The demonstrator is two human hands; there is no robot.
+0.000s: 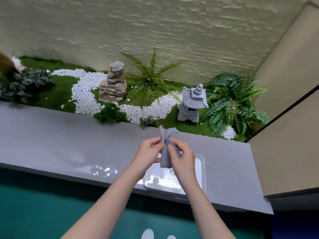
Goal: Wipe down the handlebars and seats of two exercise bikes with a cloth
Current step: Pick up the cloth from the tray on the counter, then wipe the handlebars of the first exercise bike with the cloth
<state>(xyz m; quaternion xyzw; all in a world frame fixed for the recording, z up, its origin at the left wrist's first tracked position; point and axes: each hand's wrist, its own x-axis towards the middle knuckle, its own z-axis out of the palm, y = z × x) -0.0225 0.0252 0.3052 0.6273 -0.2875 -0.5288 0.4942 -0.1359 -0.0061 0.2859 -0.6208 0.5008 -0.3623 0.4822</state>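
Nearest, two pale shoe tips show on the teal floor. Both bare forearms reach forward over a grey ledge. The left hand and right hand are each pinched on a small grey cloth, which is bunched upright between them, its frayed top fanned out above the fingers. The cloth hangs just above a clear plastic tray lying on the ledge near its front edge. The hands hide part of the tray; its bottom shines with reflections, and I cannot tell if it holds liquid. Beyond the ledge lies green moss with a winding path of white pebbles, a layered rock, a grey stone lantern and ferns, backed by a pale brick wall
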